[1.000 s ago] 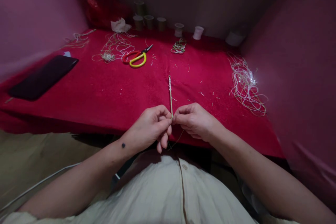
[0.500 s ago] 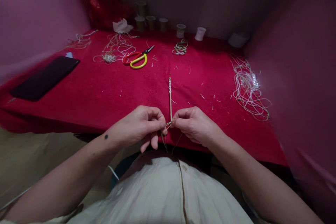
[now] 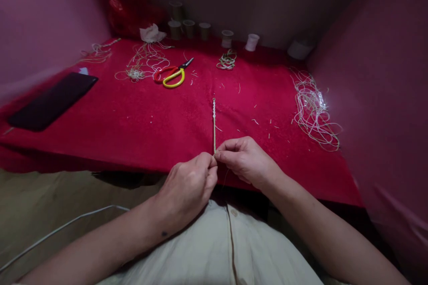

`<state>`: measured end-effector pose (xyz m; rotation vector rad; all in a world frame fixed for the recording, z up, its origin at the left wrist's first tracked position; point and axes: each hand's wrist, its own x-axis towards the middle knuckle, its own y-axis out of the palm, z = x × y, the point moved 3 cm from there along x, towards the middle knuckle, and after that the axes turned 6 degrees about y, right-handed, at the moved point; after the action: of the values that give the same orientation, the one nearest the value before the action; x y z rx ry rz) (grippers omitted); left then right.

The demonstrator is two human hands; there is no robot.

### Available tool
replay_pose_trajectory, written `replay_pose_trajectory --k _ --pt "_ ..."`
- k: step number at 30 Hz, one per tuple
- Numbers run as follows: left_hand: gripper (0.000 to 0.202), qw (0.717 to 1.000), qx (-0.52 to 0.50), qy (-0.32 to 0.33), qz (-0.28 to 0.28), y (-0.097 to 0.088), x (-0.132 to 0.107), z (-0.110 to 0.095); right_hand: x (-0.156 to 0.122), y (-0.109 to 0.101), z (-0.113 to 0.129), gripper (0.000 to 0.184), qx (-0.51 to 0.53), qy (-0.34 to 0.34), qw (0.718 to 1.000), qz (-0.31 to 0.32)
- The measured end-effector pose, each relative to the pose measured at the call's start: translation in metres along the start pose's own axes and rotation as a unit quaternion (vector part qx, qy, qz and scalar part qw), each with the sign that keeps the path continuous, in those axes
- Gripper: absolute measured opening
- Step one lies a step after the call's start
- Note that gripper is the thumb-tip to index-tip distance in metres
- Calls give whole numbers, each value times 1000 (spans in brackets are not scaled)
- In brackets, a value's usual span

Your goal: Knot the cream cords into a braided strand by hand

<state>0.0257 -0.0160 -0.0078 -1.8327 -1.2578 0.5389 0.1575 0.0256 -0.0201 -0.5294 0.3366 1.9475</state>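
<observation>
The left hand (image 3: pixel 191 183), back upward, curls its fingers tightly on the slim, pale yellow-green braided cord (image 3: pixel 214 136); the right hand (image 3: pixel 248 160), thumb uppermost, pinches it, its length stretching ahead of the fingers.

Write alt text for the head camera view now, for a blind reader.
A person's left hand and right hand meet at the near end of a pale cord over red cloth. Scissors, tangled threads and spools sit beyond.

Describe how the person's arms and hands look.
The left hand and right hand are bare, no gloves or rings visible. Both forearms are uncovered; the left has a small dark mark. The pale shirt has a button and a brown line.
</observation>
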Motion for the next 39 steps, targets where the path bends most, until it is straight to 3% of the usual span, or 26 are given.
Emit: replay_pose_trajectory --k 2,4,8,9,11,12,14,16,18,22,31,39 --pt "15 999 28 22 -6 6 -4 -3 0 0 -2 8 16 -1 1000 8" --pt "18 999 17 42 24 6 -7 -7 0 -1 -2 7 21 -1 1000 10" --pt "19 971 -121 102 178 -7 -7 -11 -2 -2 2 7 -2 -9 1000 5" --pt "17 972 -153 69 166 -14 -4 -8 -2 -3 2 7 -11 -11 1000 4" --pt "10 970 -230 -71 29 -29 5 5 -3 -4 3 8 -24 -13 1000 4" --pt "16 950 -276 -143 -17 -32 9 12 -3 -4 4 9 -27 -16 999 5" --pt "24 887 -406 -219 22 -26 16 17 -3 -5 4 12 -29 -25 999 11" --pt "21 829 -500 -240 69 -16 22 17 -3 -6 4 16 -25 -38 999 18" --pt "16 803 -538 -243 85 -8 26 16 -2 -6 4 16 -21 -43 999 22" --pt "11 806 -539 -231 81 -5 26 18 -2 -7 4 14 -51 -34 998 7" --pt "11 793 -534 -263 130 -7 28 21 -6 -4 7 16 -159 -57 984 -50" --pt "19 827 -493 -251 102 -7 29 16 -16 -3 10 19 -265 -124 953 -81"
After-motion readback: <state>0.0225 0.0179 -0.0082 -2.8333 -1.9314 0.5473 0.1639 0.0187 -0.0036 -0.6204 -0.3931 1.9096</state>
